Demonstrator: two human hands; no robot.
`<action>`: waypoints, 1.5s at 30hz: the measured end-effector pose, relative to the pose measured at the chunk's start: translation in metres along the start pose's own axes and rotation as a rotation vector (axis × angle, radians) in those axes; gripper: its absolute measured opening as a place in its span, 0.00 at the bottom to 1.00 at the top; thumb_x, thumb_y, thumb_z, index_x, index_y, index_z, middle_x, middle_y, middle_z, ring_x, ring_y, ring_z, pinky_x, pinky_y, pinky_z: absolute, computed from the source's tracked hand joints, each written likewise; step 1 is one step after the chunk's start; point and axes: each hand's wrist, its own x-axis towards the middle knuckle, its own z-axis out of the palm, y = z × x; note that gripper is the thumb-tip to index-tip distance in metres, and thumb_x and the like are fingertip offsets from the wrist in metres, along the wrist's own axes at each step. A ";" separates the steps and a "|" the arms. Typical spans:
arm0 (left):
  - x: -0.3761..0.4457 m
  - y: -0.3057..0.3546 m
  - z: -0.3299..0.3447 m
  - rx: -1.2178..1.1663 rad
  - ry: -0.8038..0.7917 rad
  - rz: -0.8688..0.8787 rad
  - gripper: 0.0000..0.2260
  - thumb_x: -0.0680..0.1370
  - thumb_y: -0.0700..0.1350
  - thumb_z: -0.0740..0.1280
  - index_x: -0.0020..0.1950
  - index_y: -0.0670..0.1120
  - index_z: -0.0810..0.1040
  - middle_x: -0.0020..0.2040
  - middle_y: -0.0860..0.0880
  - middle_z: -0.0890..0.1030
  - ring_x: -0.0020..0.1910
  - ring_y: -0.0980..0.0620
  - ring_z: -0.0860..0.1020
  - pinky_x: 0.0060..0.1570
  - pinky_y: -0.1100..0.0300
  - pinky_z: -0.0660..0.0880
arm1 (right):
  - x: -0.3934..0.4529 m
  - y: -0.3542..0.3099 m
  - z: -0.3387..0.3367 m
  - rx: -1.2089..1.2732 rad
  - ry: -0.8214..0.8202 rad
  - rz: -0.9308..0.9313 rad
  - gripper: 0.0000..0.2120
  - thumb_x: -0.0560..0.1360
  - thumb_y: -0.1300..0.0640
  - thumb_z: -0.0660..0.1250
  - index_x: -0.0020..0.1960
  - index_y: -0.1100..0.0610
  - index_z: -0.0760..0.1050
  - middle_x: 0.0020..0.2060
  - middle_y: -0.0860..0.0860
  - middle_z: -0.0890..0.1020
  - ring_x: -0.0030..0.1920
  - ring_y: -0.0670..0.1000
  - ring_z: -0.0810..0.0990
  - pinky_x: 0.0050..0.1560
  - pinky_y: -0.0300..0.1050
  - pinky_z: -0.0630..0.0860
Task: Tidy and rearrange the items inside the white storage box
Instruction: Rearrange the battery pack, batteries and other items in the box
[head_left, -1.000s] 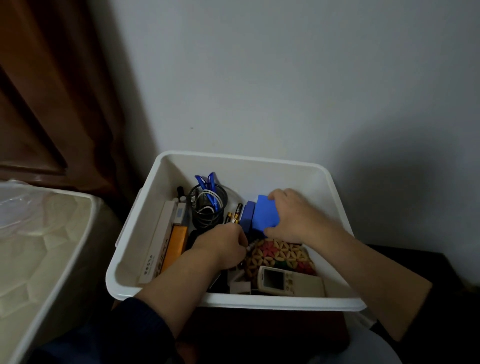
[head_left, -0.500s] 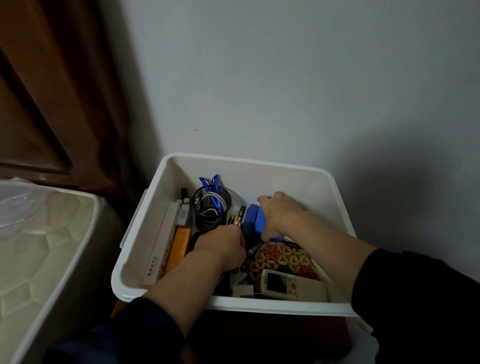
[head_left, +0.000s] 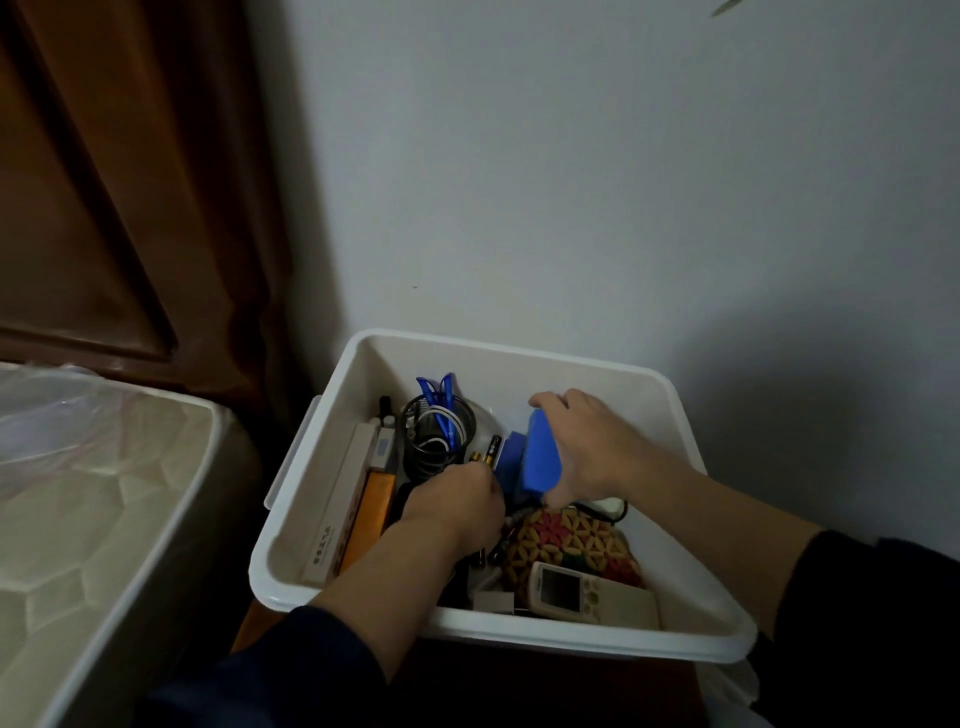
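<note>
Sorting mid-box, judged as standing blue items on edge. Right hand (head_left: 597, 449) grasping blue box (head_left: 540, 460) upright near back of white storage box (head_left: 519, 358). Left hand (head_left: 457, 506) curled by batteries (head_left: 488, 451); grip cannot be told. Next: seat blue box beside mesh cup (head_left: 436, 441). Open room only at right wall.

One head-worn view, angled forward and down, close above the white storage box (head_left: 519, 358) against the wall (head_left: 571, 182).

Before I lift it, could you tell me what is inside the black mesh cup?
The mesh cup holds a blue clip and white cable; its bottom is hidden.
</note>
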 end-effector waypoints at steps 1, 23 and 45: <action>0.001 0.001 0.000 -0.059 0.026 0.005 0.09 0.85 0.48 0.60 0.55 0.48 0.80 0.51 0.47 0.83 0.49 0.47 0.81 0.53 0.48 0.80 | -0.004 0.003 -0.005 -0.018 0.030 -0.035 0.62 0.55 0.35 0.81 0.80 0.52 0.57 0.66 0.52 0.70 0.67 0.55 0.70 0.66 0.48 0.70; 0.002 -0.003 0.001 -0.234 -0.027 0.026 0.13 0.83 0.45 0.61 0.56 0.43 0.83 0.50 0.43 0.86 0.53 0.44 0.84 0.56 0.46 0.81 | -0.067 0.047 -0.076 0.045 0.412 -0.256 0.50 0.57 0.42 0.81 0.74 0.54 0.67 0.61 0.49 0.68 0.59 0.50 0.67 0.60 0.47 0.71; -0.014 0.018 -0.036 -0.970 0.050 0.156 0.19 0.87 0.57 0.56 0.59 0.48 0.84 0.46 0.47 0.87 0.24 0.55 0.65 0.22 0.64 0.61 | -0.100 0.018 -0.158 -0.161 0.681 -0.390 0.48 0.61 0.45 0.73 0.79 0.56 0.64 0.67 0.55 0.67 0.65 0.56 0.66 0.65 0.46 0.69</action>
